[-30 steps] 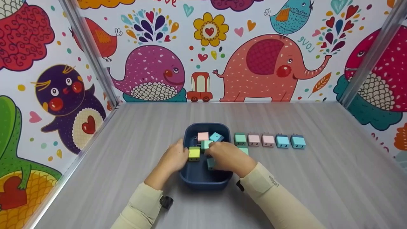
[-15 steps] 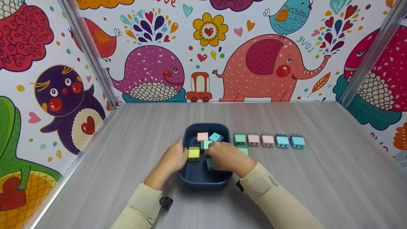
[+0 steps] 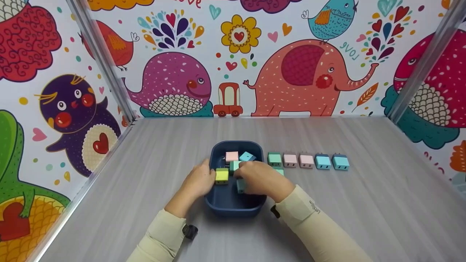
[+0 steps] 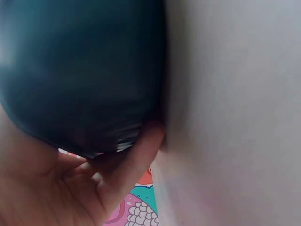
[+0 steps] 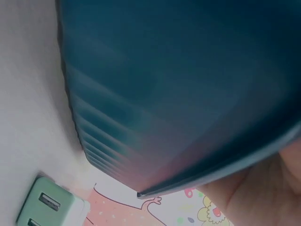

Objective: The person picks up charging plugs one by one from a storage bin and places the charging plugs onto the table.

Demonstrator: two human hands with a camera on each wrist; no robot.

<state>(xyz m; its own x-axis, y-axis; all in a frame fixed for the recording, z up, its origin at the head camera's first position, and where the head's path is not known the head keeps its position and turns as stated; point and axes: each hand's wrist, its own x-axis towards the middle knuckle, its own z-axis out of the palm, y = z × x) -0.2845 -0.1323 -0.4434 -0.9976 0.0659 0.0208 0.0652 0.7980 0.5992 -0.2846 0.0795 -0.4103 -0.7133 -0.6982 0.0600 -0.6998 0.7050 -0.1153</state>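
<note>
My left hand [image 3: 198,180] holds the left wall of a dark blue bin [image 3: 235,211]; in the left wrist view the fingers [image 4: 134,160] lie along its outside. My right hand [image 3: 264,180] reaches over the bin's right rim, its curled fingers seeming to pinch a dark green charger [image 3: 240,186]; the fingertips are hidden. Also in the bin are a yellow charger [image 3: 221,176], a pink charger [image 3: 232,156], a blue charger [image 3: 247,157] and a mint green charger [image 3: 236,166] partly behind the right hand. The right wrist view shows mostly the bin's outer wall [image 5: 164,84].
Right of the bin, a row on the grey table [image 3: 164,145] starts with a green charger [image 3: 275,159], then pink chargers [image 3: 290,160] and blue chargers [image 3: 340,162]. Another light green charger [image 3: 279,171] lies partly behind the right hand. Printed panels [image 3: 233,65] enclose the table.
My right hand and the dark green charger by its fingers have shifted very slightly upward in the view. The left hand, the bin and the row of chargers hold their places.
</note>
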